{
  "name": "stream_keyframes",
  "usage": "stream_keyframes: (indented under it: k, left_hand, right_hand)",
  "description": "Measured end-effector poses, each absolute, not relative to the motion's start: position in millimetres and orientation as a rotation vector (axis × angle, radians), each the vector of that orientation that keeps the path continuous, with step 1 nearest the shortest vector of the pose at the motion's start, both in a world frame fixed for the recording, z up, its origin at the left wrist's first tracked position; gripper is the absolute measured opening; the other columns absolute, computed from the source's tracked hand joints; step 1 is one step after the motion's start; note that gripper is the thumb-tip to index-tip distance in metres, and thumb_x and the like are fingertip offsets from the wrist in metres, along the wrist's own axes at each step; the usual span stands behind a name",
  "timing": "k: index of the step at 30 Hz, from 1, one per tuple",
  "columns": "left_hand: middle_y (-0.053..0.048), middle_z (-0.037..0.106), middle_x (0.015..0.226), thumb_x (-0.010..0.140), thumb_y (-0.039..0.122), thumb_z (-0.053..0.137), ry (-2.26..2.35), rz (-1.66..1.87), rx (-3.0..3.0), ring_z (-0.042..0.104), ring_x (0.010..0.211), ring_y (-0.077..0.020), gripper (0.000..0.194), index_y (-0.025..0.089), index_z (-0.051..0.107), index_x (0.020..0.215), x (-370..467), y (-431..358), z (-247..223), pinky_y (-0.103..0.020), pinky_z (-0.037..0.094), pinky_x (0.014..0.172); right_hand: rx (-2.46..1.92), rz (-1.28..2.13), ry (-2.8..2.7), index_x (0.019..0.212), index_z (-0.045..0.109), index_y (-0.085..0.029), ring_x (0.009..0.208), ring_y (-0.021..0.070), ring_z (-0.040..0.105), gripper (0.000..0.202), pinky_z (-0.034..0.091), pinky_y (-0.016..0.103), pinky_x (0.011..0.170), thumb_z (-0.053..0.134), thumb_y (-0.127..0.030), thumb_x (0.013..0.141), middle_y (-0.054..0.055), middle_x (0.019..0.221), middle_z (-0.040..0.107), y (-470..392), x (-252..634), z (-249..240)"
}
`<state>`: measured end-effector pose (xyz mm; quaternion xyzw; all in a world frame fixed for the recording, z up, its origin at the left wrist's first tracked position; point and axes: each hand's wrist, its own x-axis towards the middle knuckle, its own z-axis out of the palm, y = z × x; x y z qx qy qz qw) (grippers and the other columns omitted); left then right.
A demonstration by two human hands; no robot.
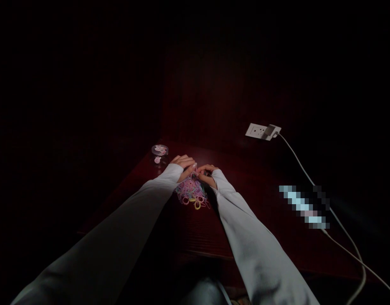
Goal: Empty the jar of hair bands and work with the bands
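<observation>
Dark room, dim light, reddish wooden table [195,231].

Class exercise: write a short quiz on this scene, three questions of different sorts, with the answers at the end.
1. True or false: the round container stands to the right of both hands.
2. Which lies nearest the left hand and right hand?
A) a folded towel
B) a pile of colourful loops
C) a stack of plates
3. Fill in: a ____ cable runs from the plugged-in charger.
Key: 1 false; 2 B; 3 white.

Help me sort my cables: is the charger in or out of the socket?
In: the charger sits against the white socket plate, covering its right part.
</observation>
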<state>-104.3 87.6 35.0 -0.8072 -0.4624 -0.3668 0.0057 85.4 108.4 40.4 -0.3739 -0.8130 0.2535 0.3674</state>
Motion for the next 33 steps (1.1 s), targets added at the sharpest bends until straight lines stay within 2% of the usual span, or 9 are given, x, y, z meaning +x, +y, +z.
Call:
stream_keyframes:
  k: [4,10,15,22,27,33]
  left_hand:
    - [-0.003,0.070,0.092,0.100,0.032,0.040,-1.504,-1.164,-2.516,0.057,0.093,-0.0215,0.031,0.023,0.062,0.080,-103.8,89.5,33.8,-0.037,0.038,0.087]
    - [-0.003,0.069,0.090,0.100,0.030,0.039,-1.502,-1.156,-2.481,0.057,0.092,-0.0210,0.031,0.023,0.060,0.079,-103.2,90.5,33.9,-0.035,0.039,0.085]
    - [-0.003,0.068,0.087,0.099,0.033,0.041,-1.502,-1.141,-2.472,0.057,0.090,-0.0206,0.030,0.022,0.058,0.076,-102.0,89.0,34.4,-0.035,0.039,0.083]
    - [-0.003,0.066,0.085,0.096,0.032,0.043,-1.499,-1.167,-2.467,0.056,0.089,-0.0204,0.028,0.022,0.056,0.075,-101.6,88.3,34.3,-0.035,0.040,0.082]
    - [-0.003,0.068,0.087,0.097,0.027,0.042,-1.490,-1.194,-2.413,0.057,0.089,-0.0197,0.027,0.021,0.056,0.075,-101.8,87.4,35.7,-0.035,0.039,0.084]
    - [-0.003,0.068,0.088,0.099,0.028,0.040,-1.480,-1.217,-2.429,0.057,0.089,-0.0193,0.029,0.021,0.058,0.078,-104.6,85.0,38.3,-0.034,0.041,0.083]
  right_hand:
    - [-0.980,0.728,-2.067,0.083,0.077,-0.022,0.064,0.0127,0.049,0.027,0.042,0.030,0.070,0.074,-0.047,0.077,-0.001,0.071,0.063,109.7,85.5,39.5]
    - [-0.960,0.749,-2.074,0.081,0.076,-0.022,0.064,0.0123,0.049,0.022,0.041,0.028,0.071,0.074,-0.043,0.076,-0.002,0.069,0.061,105.1,86.7,42.2]
    - [-0.955,0.823,-2.063,0.082,0.074,-0.021,0.057,0.0103,0.045,0.024,0.040,0.027,0.064,0.074,-0.044,0.076,-0.003,0.067,0.060,107.9,84.2,36.5]
    - [-0.999,0.727,-2.037,0.074,0.072,-0.021,0.057,0.0103,0.045,0.020,0.041,0.029,0.070,0.078,-0.040,0.073,-0.005,0.062,0.059,124.3,76.0,17.3]
    - [-0.998,0.711,-2.085,0.076,0.077,-0.022,0.061,0.0117,0.048,0.014,0.040,0.029,0.072,0.078,-0.035,0.072,-0.004,0.063,0.062,125.0,77.5,15.9]
    - [-0.970,0.657,-2.147,0.085,0.082,-0.023,0.071,0.0158,0.054,0.018,0.041,0.031,0.076,0.079,-0.037,0.074,0.000,0.070,0.068,118.8,80.1,23.8]
